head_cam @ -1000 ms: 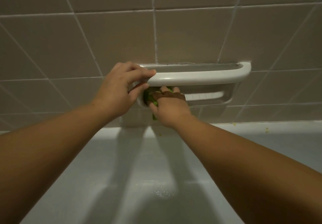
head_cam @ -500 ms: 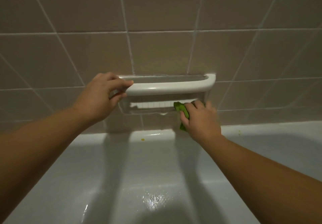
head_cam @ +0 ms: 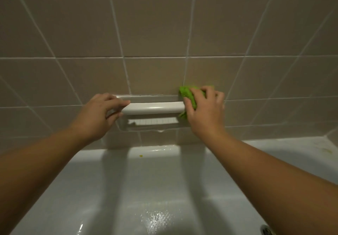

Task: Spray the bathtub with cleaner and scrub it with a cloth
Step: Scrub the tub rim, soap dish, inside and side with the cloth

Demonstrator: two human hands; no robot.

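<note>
Wall: beige tiles (head_cam: 157, 24) with pale grout lines fill the upper half of the frame.
Soap holder: a white ceramic soap holder (head_cam: 153, 123) is set into the tiles at the centre of the frame, with a rounded bar (head_cam: 153, 107) across its front. A drop of water hangs under its lower edge.
Bathtub: the white bathtub (head_cam: 155, 189) takes the lower half of the frame. Its surface is wet and shiny at the lower centre, and a small yellow speck (head_cam: 140, 155) lies on the rim under the holder.
Drain: a metal part (head_cam: 265, 229) shows at the lower right edge; I cannot tell exactly what it is.
My left hand (head_cam: 98, 115): left of centre, its fingers curl around the left end of the bar and grip it.
My right hand (head_cam: 203, 110): right of centre, it grasps the cloth and presses it on the right end of the holder.
Cloth (head_cam: 187, 93): bright green and bunched, it sits under my right fingers and palm, showing above and left of them, touching the bar's end and the tile.
</note>
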